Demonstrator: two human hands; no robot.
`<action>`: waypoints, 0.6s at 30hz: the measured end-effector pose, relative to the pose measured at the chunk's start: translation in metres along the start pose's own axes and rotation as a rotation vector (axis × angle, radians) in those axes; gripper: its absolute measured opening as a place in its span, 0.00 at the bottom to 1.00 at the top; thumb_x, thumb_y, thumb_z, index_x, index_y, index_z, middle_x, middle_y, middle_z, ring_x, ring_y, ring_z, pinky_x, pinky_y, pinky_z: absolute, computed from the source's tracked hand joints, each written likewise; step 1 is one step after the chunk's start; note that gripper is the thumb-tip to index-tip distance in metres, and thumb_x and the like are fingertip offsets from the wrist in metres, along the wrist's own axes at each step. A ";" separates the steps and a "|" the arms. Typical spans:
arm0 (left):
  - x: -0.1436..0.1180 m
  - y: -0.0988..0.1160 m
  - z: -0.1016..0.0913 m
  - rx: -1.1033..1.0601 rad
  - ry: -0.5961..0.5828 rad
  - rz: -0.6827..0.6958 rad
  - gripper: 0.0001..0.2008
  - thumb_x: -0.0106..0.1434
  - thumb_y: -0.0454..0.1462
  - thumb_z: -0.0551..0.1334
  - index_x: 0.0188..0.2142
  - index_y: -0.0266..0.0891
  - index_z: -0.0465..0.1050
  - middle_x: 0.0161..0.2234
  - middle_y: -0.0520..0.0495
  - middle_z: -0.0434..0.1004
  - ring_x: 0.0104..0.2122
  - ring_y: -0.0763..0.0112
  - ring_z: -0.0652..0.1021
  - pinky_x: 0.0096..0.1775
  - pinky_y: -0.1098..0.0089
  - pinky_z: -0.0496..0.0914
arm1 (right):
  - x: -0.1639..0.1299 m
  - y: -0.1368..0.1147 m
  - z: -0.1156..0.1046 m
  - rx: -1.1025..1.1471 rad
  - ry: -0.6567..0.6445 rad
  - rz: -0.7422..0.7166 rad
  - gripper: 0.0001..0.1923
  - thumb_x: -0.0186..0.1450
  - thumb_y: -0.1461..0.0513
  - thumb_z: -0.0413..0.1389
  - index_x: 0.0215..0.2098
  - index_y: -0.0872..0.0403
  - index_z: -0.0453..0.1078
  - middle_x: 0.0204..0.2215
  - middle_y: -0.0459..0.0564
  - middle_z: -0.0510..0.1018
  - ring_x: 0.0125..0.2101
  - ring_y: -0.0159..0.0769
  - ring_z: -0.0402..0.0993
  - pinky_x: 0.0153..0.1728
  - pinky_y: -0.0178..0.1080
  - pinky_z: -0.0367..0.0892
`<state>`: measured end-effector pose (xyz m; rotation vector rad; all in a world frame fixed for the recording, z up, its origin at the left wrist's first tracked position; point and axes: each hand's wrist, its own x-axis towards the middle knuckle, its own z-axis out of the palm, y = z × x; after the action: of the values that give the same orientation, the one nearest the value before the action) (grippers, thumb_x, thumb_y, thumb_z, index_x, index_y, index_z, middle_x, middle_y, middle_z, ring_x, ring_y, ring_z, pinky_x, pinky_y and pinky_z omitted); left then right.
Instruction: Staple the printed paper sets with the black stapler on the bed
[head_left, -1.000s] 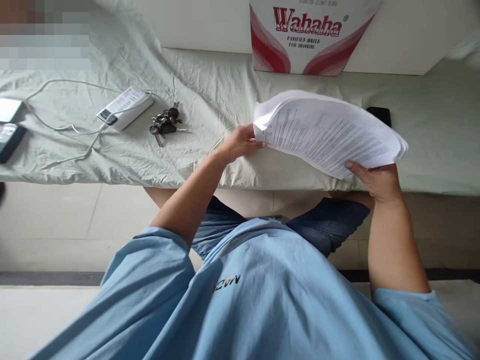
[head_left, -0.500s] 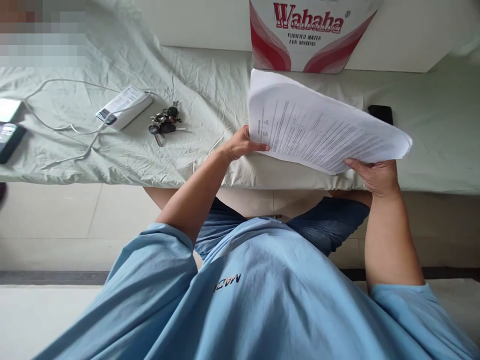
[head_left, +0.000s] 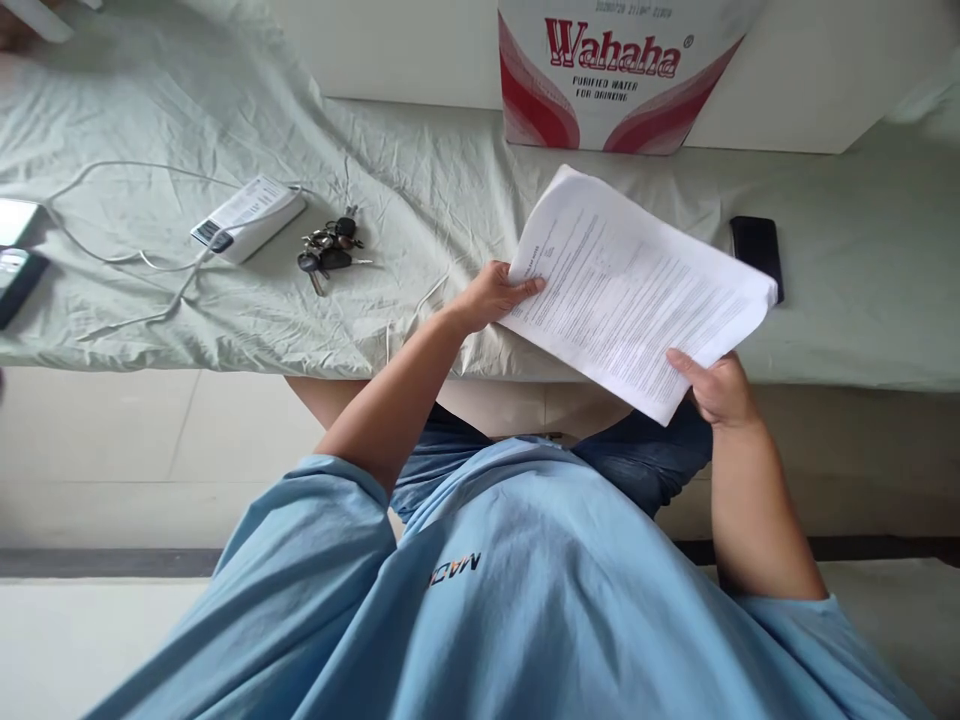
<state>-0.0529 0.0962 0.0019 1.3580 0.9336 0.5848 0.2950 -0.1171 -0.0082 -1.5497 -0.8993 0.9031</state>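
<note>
A stack of printed white paper sheets [head_left: 637,290] is held over the front edge of a bed with a pale green sheet [head_left: 420,180]. My left hand [head_left: 495,295] grips the stack's left edge, thumb on top. My right hand [head_left: 716,388] pinches the stack's near right corner. The pages lie tilted, printed side up, with their edges lined up.
A black phone [head_left: 757,252] lies on the sheet just right of the papers. A bunch of keys [head_left: 328,250], a white power bank [head_left: 249,216] with cables and two more phones [head_left: 16,250] lie to the left. A Wahaha water box [head_left: 622,75] stands behind.
The fanned, raised sheets have come together into one flat stack and dropped lower toward me. My right hand moved down and left with the corner, uncovering the black phone.
</note>
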 end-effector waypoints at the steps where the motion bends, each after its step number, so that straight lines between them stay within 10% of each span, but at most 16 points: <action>1: 0.001 -0.003 -0.001 0.001 -0.019 -0.019 0.23 0.66 0.51 0.84 0.45 0.35 0.87 0.45 0.32 0.91 0.47 0.50 0.90 0.52 0.52 0.86 | -0.014 0.003 0.003 0.059 -0.008 0.102 0.43 0.47 0.37 0.87 0.54 0.47 0.88 0.56 0.51 0.95 0.66 0.61 0.89 0.76 0.69 0.79; 7: 0.001 0.003 0.005 0.108 -0.157 -0.060 0.19 0.59 0.47 0.87 0.39 0.38 0.87 0.37 0.39 0.90 0.35 0.60 0.86 0.37 0.62 0.80 | -0.089 0.022 0.021 0.237 0.019 0.470 0.44 0.41 0.44 0.90 0.54 0.46 0.89 0.62 0.52 0.93 0.70 0.66 0.86 0.79 0.70 0.75; 18: -0.010 0.002 0.016 -0.127 0.066 -0.087 0.13 0.79 0.44 0.74 0.40 0.39 0.81 0.23 0.54 0.71 0.19 0.79 0.69 0.23 0.72 0.59 | -0.099 0.049 0.029 0.039 0.142 0.135 0.55 0.59 0.39 0.81 0.79 0.42 0.74 0.80 0.51 0.78 0.87 0.57 0.61 0.86 0.70 0.63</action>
<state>-0.0445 0.0795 0.0050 1.1852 0.9872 0.6154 0.2308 -0.2013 -0.0514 -1.6338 -0.6786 0.8889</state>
